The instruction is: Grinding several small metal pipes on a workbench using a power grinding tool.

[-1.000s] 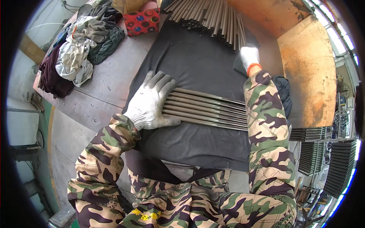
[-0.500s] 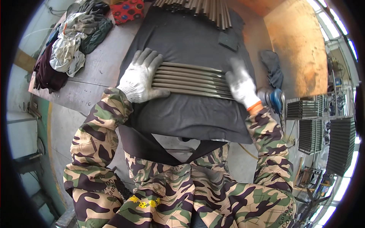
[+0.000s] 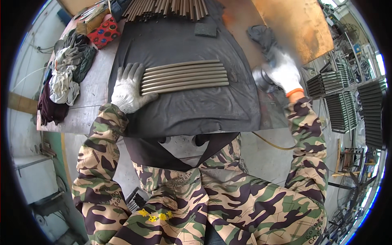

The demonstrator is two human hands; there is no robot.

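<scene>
Several metal tubes [image 3: 184, 76] lie side by side in a flat row across the dark cloth [image 3: 183, 110]. My left hand [image 3: 127, 90], in a white knit glove with grey fingers, rests at their left ends, fingers stretched out and thumb along the nearest tube. Over at the right edge of the cloth, my gloved right hand [image 3: 284, 73] is closed over a round power sander [image 3: 263, 80]. Its grey disc end shows on the hand's left, while the hand covers the body. The fingertips are smeared by motion.
A pile of tubes [image 3: 165, 9] lies at the far edge, with a dark abrasive pad [image 3: 205, 30] before it. Rags [image 3: 65, 85] and a red patterned cloth [image 3: 103, 32] are on the left. A dark glove [image 3: 262, 37] lies beyond the sander. Racked tubes [image 3: 343, 110] stand right.
My right hand has left the tubes' right ends and moved right onto the sander. My left hand stays at their left ends. The whole view has shifted and turned.
</scene>
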